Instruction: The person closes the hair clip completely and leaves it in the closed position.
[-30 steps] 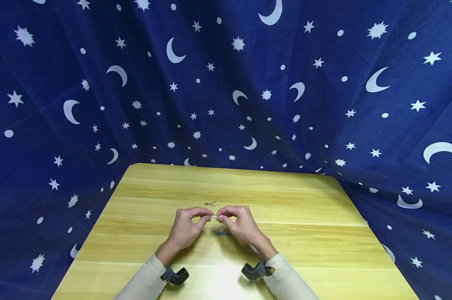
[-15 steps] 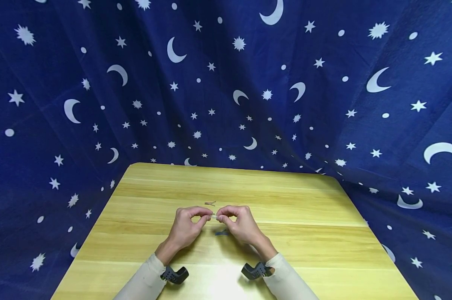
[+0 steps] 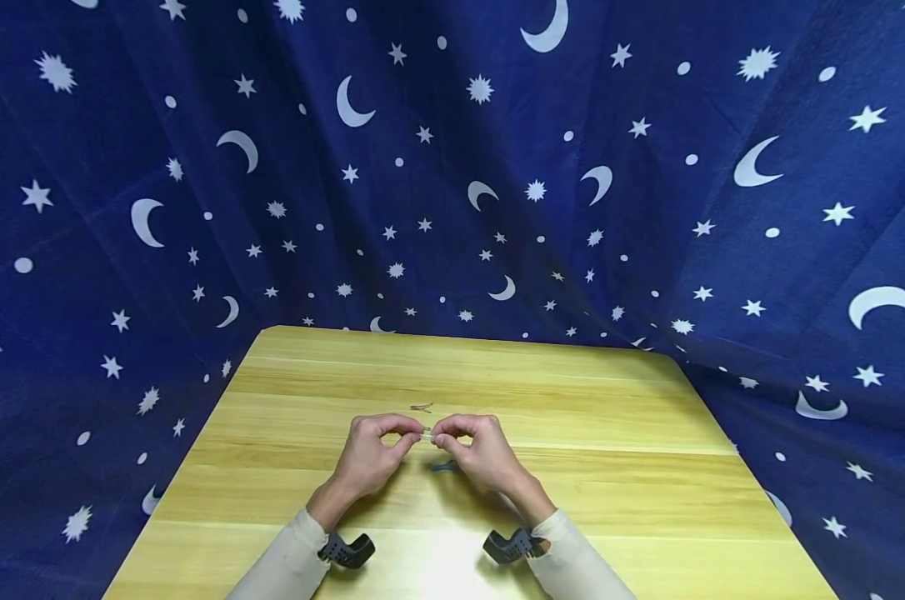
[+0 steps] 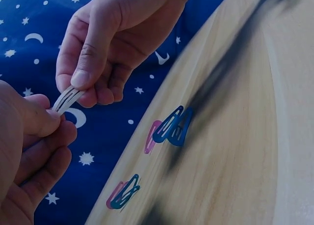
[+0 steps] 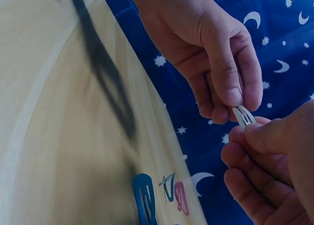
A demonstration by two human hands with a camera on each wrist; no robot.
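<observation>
A white snap hair clip (image 4: 66, 100) is stretched between both hands above the table. My left hand (image 3: 370, 457) pinches one end of it between thumb and forefinger. At the other end, my right hand (image 3: 486, 454) pinches the clip the same way, and the two sets of fingertips are close together. Slots show along the clip's middle in the right wrist view, while its ends are hidden under the thumbs. Below the hands, on the wood, lie blue hair clips (image 4: 171, 126) beside a pink hair clip (image 4: 151, 138).
Farther back on the wooden table (image 3: 287, 417) rests a small group with a teal hair clip (image 5: 169, 187) and another pink clip (image 5: 181, 199). A dark blue curtain (image 3: 437, 167) with moons and stars hangs behind the table and along its sides.
Both hands keep their pinch on the white hair clip. The right fingertips have shifted very slightly toward the left hand and down; the clips on the table stay put.
</observation>
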